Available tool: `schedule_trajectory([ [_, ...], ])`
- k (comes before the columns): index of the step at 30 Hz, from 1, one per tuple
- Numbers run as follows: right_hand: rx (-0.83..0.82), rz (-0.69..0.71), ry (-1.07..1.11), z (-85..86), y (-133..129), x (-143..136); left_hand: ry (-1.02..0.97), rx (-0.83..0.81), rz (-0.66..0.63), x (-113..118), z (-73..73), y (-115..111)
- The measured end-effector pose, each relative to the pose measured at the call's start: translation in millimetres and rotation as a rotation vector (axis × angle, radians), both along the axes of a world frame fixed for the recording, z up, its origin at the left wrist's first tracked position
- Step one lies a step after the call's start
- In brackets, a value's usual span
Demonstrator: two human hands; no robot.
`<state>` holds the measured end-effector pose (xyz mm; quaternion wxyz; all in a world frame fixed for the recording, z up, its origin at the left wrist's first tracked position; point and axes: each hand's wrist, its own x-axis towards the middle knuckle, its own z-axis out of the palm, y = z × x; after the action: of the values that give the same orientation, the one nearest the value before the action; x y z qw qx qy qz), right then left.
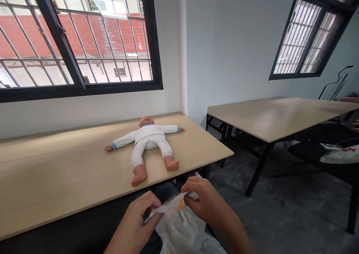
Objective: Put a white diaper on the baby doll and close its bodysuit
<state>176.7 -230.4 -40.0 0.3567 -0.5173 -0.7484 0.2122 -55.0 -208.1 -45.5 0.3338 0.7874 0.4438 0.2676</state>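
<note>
A thin whitish plastic bag (182, 228) hangs over my lap, below the table's front edge. My left hand (141, 218) pinches its rim on the left between thumb and fingers. On the right, my right hand (206, 199) grips the same rim, and the bag's mouth is stretched between the two. Something orange shows near the rim; whether it is print or contents I cannot make out. Beyond my hands a baby doll (150, 138) lies on its back on the table, arms spread, dressed in a white top and trousers with blue cuffs and collar.
The doll's light wood table (70, 179) stands against the wall below a barred window (78, 37). A second table (269, 115) is to the right across a gap. Further right is a black chair (311, 153) with a white bag (340, 155) on it; part of another person's hand shows at the edge.
</note>
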Motion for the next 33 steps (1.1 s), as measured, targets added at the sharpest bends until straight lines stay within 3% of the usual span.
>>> schedule_trajectory([
  [10,-0.009,0.023,-0.054,-15.7,9,-6,0.05,0.005,-0.154,4,-11.0,-2],
  [20,-0.016,0.058,-0.066,-25.7,11,-11,0.026,0.113,-0.142,1,-22.8,0],
  [26,0.005,0.072,-0.037,-16.7,7,-9,0.023,0.266,-0.124,1,-21.1,1],
  [33,-0.031,0.093,0.101,1.2,-4,-9,-0.163,0.424,-0.048,18,-14.4,4],
])
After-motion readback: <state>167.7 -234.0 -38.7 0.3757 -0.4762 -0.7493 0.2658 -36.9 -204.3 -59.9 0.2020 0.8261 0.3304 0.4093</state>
